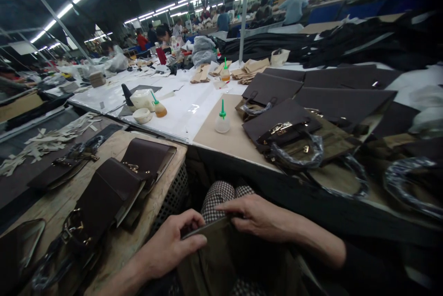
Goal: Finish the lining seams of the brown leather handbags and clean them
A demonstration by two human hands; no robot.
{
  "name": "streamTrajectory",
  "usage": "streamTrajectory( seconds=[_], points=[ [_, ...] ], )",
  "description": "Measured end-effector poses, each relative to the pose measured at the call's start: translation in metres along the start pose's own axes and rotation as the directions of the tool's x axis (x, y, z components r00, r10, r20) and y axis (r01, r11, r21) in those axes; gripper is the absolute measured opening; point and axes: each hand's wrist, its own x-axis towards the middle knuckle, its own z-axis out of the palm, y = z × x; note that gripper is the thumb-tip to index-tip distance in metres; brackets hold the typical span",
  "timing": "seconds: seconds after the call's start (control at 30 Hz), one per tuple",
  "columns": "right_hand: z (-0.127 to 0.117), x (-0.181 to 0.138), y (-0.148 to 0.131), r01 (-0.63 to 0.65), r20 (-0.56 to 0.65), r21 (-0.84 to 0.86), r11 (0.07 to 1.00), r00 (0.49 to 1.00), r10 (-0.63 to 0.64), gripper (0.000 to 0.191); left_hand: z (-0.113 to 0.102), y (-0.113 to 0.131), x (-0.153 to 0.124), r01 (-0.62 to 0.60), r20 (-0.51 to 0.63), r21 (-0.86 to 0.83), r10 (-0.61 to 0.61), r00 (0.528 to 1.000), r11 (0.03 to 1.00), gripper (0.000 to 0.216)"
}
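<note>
An olive-brown bag panel (218, 250), perhaps part of a handbag, lies across my lap, with its upper edge facing away from me. My left hand (173, 240) pinches that edge at its left end, thumb on the near side and fingers behind. At the right end, my right hand (258, 217) grips the same edge, its index finger stretched out to the left along it. Checkered trousers (218, 197) show behind the panel. The lower part of the panel is in shadow, and my right fingertips are partly hidden.
Dark brown handbags (110, 185) lie on the wooden table at left; more handbags (284, 125) with plastic-wrapped handles are piled at right. A green-tipped bottle (222, 121) stands on brown board ahead. Another glue bottle (159, 108) is near a white tub (142, 115). People work farther back.
</note>
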Motion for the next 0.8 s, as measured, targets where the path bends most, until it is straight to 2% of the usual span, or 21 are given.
streamTrajectory(
  seconds=[0.1, 0.17, 0.23, 0.33, 0.5, 0.7, 0.8],
  points=[
    [-0.002, 0.002, -0.002, 0.063, 0.075, 0.006, 0.998, 0.995, -0.064, 0.037, -0.007, 0.015, 0.009, -0.035, 0.073, 0.204, 0.021, 0.997, 0.978, 0.025],
    [-0.003, 0.002, -0.004, 0.062, 0.063, 0.008, 0.998, 0.996, -0.062, 0.036, -0.008, 0.022, 0.018, -0.101, 0.114, 0.306, 0.069, 0.991, 0.946, 0.028],
    [-0.003, 0.001, -0.004, 0.06, 0.05, 0.004, 0.998, 0.997, -0.06, 0.033, -0.007, 0.024, 0.026, -0.172, 0.141, 0.379, 0.128, 0.982, 0.909, 0.038],
    [-0.005, -0.003, -0.004, 0.04, 0.065, 0.015, 0.999, 0.997, -0.041, 0.029, -0.005, 0.02, 0.029, -0.207, 0.147, 0.419, 0.159, 0.976, 0.884, 0.038],
    [-0.006, -0.003, -0.003, 0.05, 0.096, 0.009, 0.999, 0.994, -0.05, 0.025, -0.013, 0.006, 0.007, -0.052, 0.121, 0.316, 0.014, 0.993, 0.947, 0.033],
    [-0.004, -0.001, 0.0, 0.011, 0.111, 0.008, 1.0, 0.994, -0.012, 0.022, -0.02, -0.01, -0.018, 0.099, 0.113, -0.022, -0.096, 0.989, 0.995, 0.029],
    [-0.003, 0.0, -0.002, 0.019, 0.122, -0.021, 1.0, 0.992, -0.016, 0.021, -0.012, -0.024, -0.02, 0.151, 0.016, -0.008, -0.151, 0.988, 0.988, 0.026]
  ],
)
